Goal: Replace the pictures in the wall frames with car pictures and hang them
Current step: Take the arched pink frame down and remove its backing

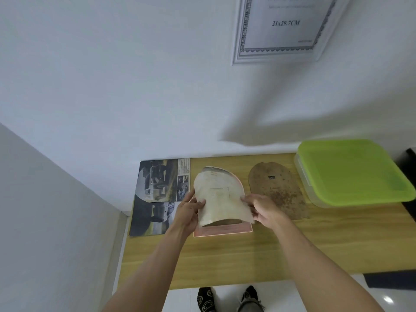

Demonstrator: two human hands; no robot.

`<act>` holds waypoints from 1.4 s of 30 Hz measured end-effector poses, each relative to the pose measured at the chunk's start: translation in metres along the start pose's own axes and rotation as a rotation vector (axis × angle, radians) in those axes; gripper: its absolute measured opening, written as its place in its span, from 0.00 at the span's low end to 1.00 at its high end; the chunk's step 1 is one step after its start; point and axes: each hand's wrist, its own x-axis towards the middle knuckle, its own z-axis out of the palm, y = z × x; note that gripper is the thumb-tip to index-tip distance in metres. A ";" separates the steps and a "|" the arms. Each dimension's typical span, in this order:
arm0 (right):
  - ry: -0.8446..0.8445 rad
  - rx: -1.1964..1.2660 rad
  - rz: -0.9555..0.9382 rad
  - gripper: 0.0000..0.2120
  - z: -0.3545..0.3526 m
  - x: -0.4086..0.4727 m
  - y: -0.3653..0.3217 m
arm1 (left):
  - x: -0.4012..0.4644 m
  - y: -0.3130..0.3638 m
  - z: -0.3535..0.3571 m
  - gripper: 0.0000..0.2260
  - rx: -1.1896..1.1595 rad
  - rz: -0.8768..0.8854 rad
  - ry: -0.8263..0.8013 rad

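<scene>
- The pink frame [222, 230] is lying flat on the wooden table [270, 251], and it is serving as the landmark here; only its near edge and corners are showing under the sheet held above it.
- Nearer than the pink frame, beyond the table's front edge, two feet in dark patterned slippers [227, 298] are standing on a pale tiled floor.
- Directly over the pink frame, a yellowed paper sheet [221, 197] is bowing upward, faint print on its face.
- The left hand [191, 210] is pinching the sheet's left edge, thumb on top, just above the frame's left side.
- The right hand [262, 209] is pinching the sheet's right edge, fingers curled round it, above the frame's right side.
- Left of the pink frame, car pictures [157, 194] are lying on the table, overlapping, reaching the table's left end.
- Right of the pink frame, a brown stained backing board [278, 190] is lying flat.
- Further right of the pink frame, a clear box with a green lid [353, 172] is sitting by the wall.
- Far above the pink frame, a white wall frame [281, 30] is hanging on the wall, showing a sheet marked 21x29.7CM.
</scene>
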 end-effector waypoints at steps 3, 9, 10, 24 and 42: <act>0.020 0.107 -0.049 0.18 -0.016 -0.003 0.000 | -0.002 -0.004 0.009 0.26 0.101 0.029 -0.031; 0.080 -0.121 -0.175 0.19 -0.067 -0.011 0.005 | -0.005 -0.029 0.033 0.29 0.623 0.118 0.057; 0.093 -0.168 -0.203 0.18 -0.078 -0.013 0.007 | -0.006 -0.037 0.039 0.29 0.722 0.131 0.063; 0.069 -0.526 -0.104 0.26 -0.297 -0.034 0.074 | -0.024 -0.218 0.148 0.41 1.178 0.058 -0.031; 0.401 -1.319 -0.214 0.33 -0.385 -0.033 0.076 | -0.002 -0.316 0.253 0.29 1.933 0.254 -0.015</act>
